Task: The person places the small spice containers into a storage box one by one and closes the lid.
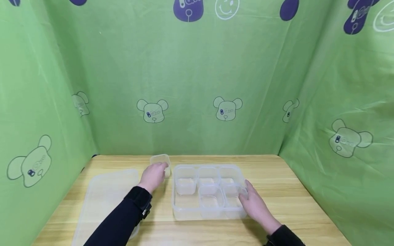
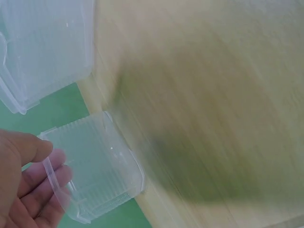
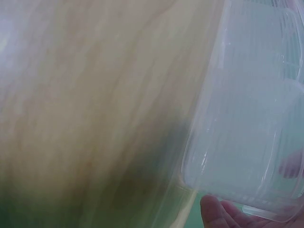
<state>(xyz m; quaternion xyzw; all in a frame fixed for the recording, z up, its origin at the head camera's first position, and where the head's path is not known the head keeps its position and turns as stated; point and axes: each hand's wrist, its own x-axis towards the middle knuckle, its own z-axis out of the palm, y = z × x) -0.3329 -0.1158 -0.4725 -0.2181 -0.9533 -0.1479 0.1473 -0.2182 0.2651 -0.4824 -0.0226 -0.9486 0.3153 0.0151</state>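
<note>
In the head view, my left hand (image 1: pixel 154 176) pinches the rim of a small clear plastic container (image 1: pixel 160 159) at the back of the table, left of the large box. The left wrist view shows this container (image 2: pixel 95 166) tilted, thumb on one side of its rim and fingers on the other. A large clear storage box (image 1: pixel 187 214) stands mid-table, with several similar small containers (image 1: pixel 211 201) inside. Its front left corner shows bare floor. My right hand (image 1: pixel 254 203) grips the box's right wall, thumb over the rim; in the right wrist view, the fingers (image 3: pixel 213 213) are partly hidden.
A large translucent lid (image 1: pixel 104 194) lies flat on the left of the wooden table (image 1: pixel 277 191), partly under my left forearm. Green curtains (image 1: pixel 191 136) with bear prints enclose the table at the back and both sides.
</note>
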